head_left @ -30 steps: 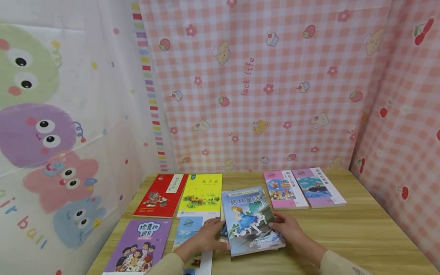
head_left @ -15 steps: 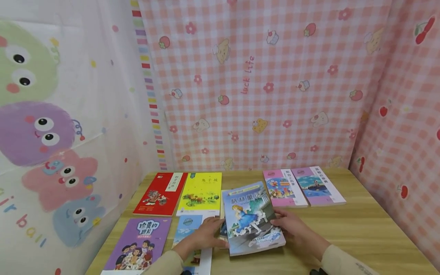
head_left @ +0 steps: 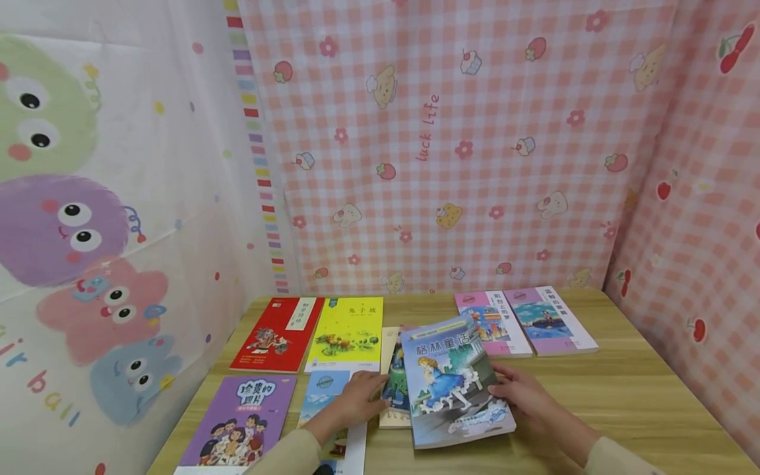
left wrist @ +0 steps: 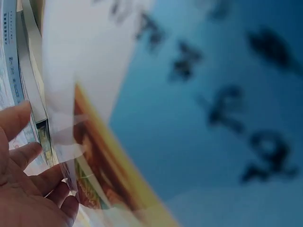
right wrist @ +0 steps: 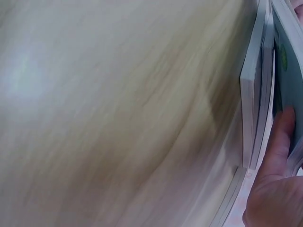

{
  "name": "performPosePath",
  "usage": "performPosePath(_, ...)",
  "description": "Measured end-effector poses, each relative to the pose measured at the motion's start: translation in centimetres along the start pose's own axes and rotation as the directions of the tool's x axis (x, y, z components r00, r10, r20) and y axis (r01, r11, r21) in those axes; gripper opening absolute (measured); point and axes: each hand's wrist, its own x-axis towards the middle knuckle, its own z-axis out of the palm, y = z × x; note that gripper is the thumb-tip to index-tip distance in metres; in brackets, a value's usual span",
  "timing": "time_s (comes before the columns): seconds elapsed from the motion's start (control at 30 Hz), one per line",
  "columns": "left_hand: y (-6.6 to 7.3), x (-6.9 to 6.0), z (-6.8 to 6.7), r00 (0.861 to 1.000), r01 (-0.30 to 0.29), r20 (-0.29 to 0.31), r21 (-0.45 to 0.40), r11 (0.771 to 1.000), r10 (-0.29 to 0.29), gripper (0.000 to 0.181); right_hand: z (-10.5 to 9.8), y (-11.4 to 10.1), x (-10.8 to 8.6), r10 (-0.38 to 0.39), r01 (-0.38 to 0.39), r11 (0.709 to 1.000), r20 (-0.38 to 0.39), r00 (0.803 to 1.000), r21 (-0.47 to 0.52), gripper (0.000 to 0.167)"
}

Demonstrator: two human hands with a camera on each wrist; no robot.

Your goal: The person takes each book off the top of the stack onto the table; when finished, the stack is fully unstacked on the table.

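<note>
My right hand [head_left: 525, 392] grips the right edge of a blue-grey picture-cover book [head_left: 457, 389] with a girl in a blue dress on it. In the right wrist view, the right thumb [right wrist: 282, 130] lies against that book's back. The book is tilted over a dark-and-green-covered book [head_left: 398, 386] and a cream book [head_left: 390, 420], covering most of both. My left hand [head_left: 359, 399] hovers over or rests on a blue-and-white book [head_left: 356, 455], its fingers loosely extended by the left side of the dark book. Whether those fingers touch it, I cannot tell.
A red book [head_left: 279, 336], a yellow book [head_left: 347, 330] and a purple book [head_left: 237, 422] lie at the left of the wooden table [head_left: 641, 409]. Two pink-bordered books [head_left: 510, 346] [head_left: 578, 346] lie at the back right. Patterned cloths [head_left: 463, 198] hang around.
My right hand has shifted right with the girl-cover book, uncovering more of the dark book and cream book beneath. The left hand no longer meets the girl-cover book and stays near its former spot.
</note>
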Motion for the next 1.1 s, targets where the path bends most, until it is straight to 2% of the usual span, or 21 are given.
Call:
performPosePath(0.23,0.6,0.2,0.2,1.000,0.017,0.003,0.029,0.999,-0.017,0.054,-1.3,0.0,-0.9,-0.013,0.012,1.000,0.027,1.000,0.026,0.070)
performPosePath(0.43,0.6,0.4,0.5,1.000,0.014,-0.002,0.035,0.999,-0.014,0.054,-2.6,0.0,-2.2,0.011,-0.011,1.000,-0.031,0.999,0.019,0.071)
performPosePath(0.6,0.5,0.2,0.0,1.000,-0.002,-0.009,0.066,0.998,0.003,0.053,-4.0,-0.3,-3.1,0.038,-0.038,0.999,-0.044,0.998,0.001,0.074)
performPosePath(0.73,0.6,-0.1,-0.4,1.000,0.000,-0.010,0.059,0.998,0.001,0.054,-5.1,-0.7,-3.8,0.065,-0.066,0.998,-0.056,0.996,-0.010,0.075)
performPosePath(1.1,0.8,-0.1,-0.1,1.000,0.010,-0.008,0.055,0.998,-0.010,0.054,-9.2,-0.2,-6.9,0.139,-0.138,0.990,-0.049,0.989,0.014,0.084)
